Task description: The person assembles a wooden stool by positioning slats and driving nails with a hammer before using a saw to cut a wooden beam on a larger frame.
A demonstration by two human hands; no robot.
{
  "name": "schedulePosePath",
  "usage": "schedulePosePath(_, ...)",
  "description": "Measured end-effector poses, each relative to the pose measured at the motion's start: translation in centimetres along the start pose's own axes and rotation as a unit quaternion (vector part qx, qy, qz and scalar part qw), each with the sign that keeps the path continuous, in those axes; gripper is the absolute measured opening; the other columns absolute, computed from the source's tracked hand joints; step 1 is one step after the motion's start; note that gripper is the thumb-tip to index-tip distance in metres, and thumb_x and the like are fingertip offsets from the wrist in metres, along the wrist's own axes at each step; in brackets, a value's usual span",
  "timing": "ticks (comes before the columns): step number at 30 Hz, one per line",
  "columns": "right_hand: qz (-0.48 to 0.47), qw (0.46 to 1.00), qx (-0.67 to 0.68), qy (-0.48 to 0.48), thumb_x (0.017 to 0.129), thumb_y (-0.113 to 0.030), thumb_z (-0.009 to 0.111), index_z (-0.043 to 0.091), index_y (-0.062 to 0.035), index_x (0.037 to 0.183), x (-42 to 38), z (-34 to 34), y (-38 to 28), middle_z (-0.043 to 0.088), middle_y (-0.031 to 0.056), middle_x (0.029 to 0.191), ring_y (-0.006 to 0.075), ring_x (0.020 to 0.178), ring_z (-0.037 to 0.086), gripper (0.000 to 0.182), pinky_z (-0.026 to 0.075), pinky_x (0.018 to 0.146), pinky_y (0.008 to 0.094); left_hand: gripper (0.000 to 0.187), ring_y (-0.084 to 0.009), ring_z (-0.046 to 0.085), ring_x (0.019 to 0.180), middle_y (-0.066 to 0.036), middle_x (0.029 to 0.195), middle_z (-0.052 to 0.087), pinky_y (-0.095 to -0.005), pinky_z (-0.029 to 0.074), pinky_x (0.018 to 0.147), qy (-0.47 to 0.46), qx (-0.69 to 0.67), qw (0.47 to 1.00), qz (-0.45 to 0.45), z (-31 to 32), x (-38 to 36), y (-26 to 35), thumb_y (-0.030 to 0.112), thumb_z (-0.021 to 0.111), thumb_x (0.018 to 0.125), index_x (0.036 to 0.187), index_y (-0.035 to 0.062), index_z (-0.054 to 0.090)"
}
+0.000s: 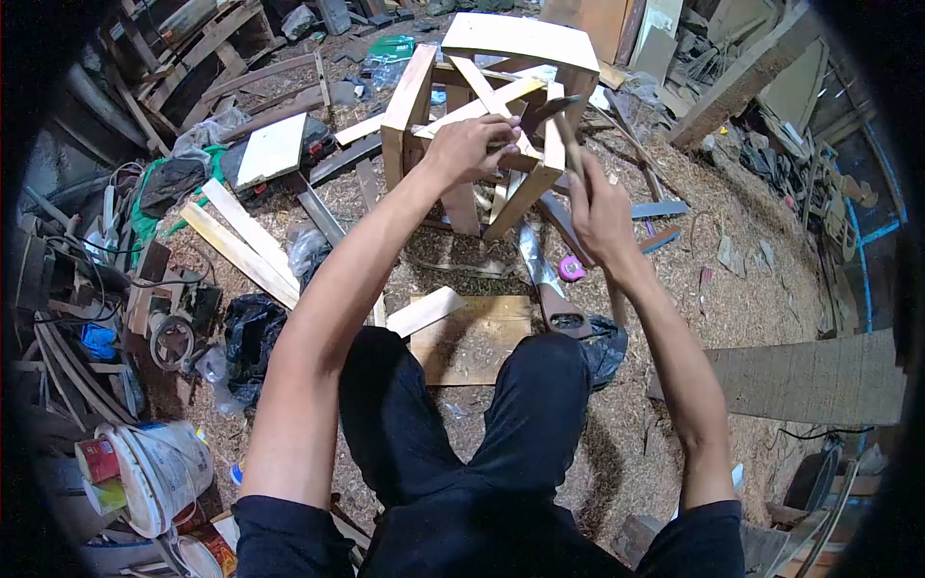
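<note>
In front of my knees stands a wooden frame of pale and brown pieces, with a curved light board on its far top. My left hand is over the frame, fingers closed in a pinch. What sits between its fingertips is too small to make out. Wrapped round the wooden handle of a hammer, my right hand is at the frame's right side. The dark hammer head is just right of my left fingertips, over the frame's top edge.
A handsaw and a pink tape measure lie on the sawdust near my knees. Loose boards lie to the left, above a white bucket. A wide grey plank extends in from the right.
</note>
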State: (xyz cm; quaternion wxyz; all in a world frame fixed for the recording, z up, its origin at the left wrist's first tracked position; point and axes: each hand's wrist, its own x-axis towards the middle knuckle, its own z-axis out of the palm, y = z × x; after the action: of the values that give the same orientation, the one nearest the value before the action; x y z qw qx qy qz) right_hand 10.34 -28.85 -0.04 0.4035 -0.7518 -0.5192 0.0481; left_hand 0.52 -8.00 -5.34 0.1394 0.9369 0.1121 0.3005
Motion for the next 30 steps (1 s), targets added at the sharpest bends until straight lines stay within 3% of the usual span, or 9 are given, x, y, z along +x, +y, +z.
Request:
schedulePosePath(2, -0.022, 0.999, 0.003, 0.04, 0.092, -0.01, 0.048, 0.047, 0.0008, 0.118, -0.6, 0.9, 1.0, 0.057, 0.0316, 0.067, 0.0482, 0.067, 0.06, 0.028, 0.043, 0.057, 0.052, 0.024, -0.0219, 0.065, 0.094, 0.006, 0.119, 0.063, -0.0344, 0.055, 0.077, -0.011, -0.011, 1.0, -0.002, 0.2, 0.1, -0.3, 0.033, 0.062, 0.085, 0.102, 0.0177, 0.068)
schedulePosePath(4, -0.057, 0.996, -0.051, -0.036, 0.093, -0.011, 0.047, 0.046, -0.0007, 0.119, -0.9, 1.7, 2.8, 0.058, 0.0308, 0.067, 0.0469, 0.067, 0.061, 0.028, 0.043, 0.056, 0.0509, 0.023, -0.0221, 0.065, 0.093, 0.006, 0.118, 0.063, -0.0343, 0.055, 0.076, -0.001, -0.003, 1.0, 0.011, 0.2, 0.2, -0.5, 0.031, 0.062, 0.085, 0.102, 0.0164, 0.068)
schedulePosePath(6, -0.059, 0.997, -0.049, -0.028, 0.094, -0.013, 0.047, 0.046, -0.0009, 0.119, -1.0, 1.7, 3.0, 0.058, 0.0293, 0.067, 0.0462, 0.067, 0.061, 0.028, 0.043, 0.056, 0.0509, 0.022, -0.0223, 0.065, 0.093, 0.007, 0.118, 0.063, -0.0341, 0.055, 0.075, 0.006, 0.007, 1.0, 0.026, 0.2, 0.4, -0.4, 0.029, 0.063, 0.085, 0.101, 0.015, 0.067)
schedulePosePath(9, 0.029, 0.999, -0.019, 0.035, 0.095, -0.015, 0.048, 0.048, -0.0017, 0.114, -1.6, 1.0, 1.0, 0.059, 0.0262, 0.067, 0.0427, 0.063, 0.062, 0.024, 0.045, 0.053, 0.0481, 0.023, -0.0233, 0.065, 0.093, 0.005, 0.119, 0.063, -0.0349, 0.055, 0.075, -0.003, -0.005, 1.0, 0.014, 0.1, 0.0, -0.3, 0.028, 0.063, 0.085, 0.105, 0.0168, 0.066)
schedulePosePath(12, 0.009, 0.997, -0.047, 0.059, 0.094, -0.015, 0.048, 0.049, -0.0009, 0.11, -2.5, 1.4, 2.6, 0.059, 0.024, 0.065, 0.0406, 0.061, 0.063, 0.022, 0.046, 0.051, 0.0456, 0.024, -0.0238, 0.065, 0.092, 0.005, 0.119, 0.062, -0.0349, 0.055, 0.074, -0.006, -0.005, 1.0, 0.006, -0.1, 0.0, -0.2, 0.028, 0.062, 0.086, 0.107, 0.0173, 0.065)
schedulePosePath(13, -0.04, 0.996, -0.021, 0.079, 0.093, -0.013, 0.049, 0.047, -0.0006, 0.11, -2.8, 1.9, 3.2, 0.061, 0.0247, 0.069, 0.0427, 0.065, 0.063, 0.021, 0.048, 0.053, 0.047, 0.024, -0.0238, 0.065, 0.092, 0.005, 0.119, 0.062, -0.0349, 0.055, 0.074, -0.001, -0.005, 1.0, 0.007, -0.2, 0.1, -0.1, 0.028, 0.062, 0.086, 0.107, 0.0173, 0.065)
schedulePosePath(18, -0.003, 0.997, 0.014, 0.074, 0.091, -0.008, 0.049, 0.039, -0.0019, 0.118, -3.6, 5.6, 5.2, 0.06, 0.0295, 0.08, 0.0483, 0.076, 0.061, 0.029, 0.047, 0.058, 0.0521, 0.026, -0.025, 0.064, 0.094, 0.004, 0.12, 0.062, -0.0358, 0.054, 0.075, -0.007, -0.003, 1.0, 0.009, 0.1, -0.1, -0.4, 0.03, 0.062, 0.087, 0.109, 0.018, 0.064)
schedulePosePath(21, -0.054, 0.996, -0.039, 0.065, 0.09, -0.006, 0.05, 0.038, -0.0012, 0.119, -2.8, 7.5, 6.5, 0.06, 0.0304, 0.084, 0.0507, 0.077, 0.059, 0.031, 0.046, 0.059, 0.0535, 0.025, -0.0245, 0.064, 0.095, 0.005, 0.12, 0.062, -0.0358, 0.054, 0.076, -0.006, -0.012, 1.0, 0.011, 0.3, 0.0, -0.7, 0.03, 0.062, 0.086, 0.108, 0.0175, 0.064)
schedulePosePath(30, -0.039, 0.996, -0.019, 0.075, 0.093, -0.012, 0.048, 0.04, -0.0016, 0.116, -3.2, 8.0, 7.4, 0.058, 0.0333, 0.08, 0.0499, 0.075, 0.059, 0.027, 0.045, 0.056, 0.0536, 0.03, -0.0236, 0.065, 0.095, 0.002, 0.119, 0.063, -0.0343, 0.055, 0.077, -0.003, 0.011, 1.0, 0.004, 0.5, 0.3, -0.6, 0.031, 0.063, 0.086, 0.112, 0.0169, 0.064)
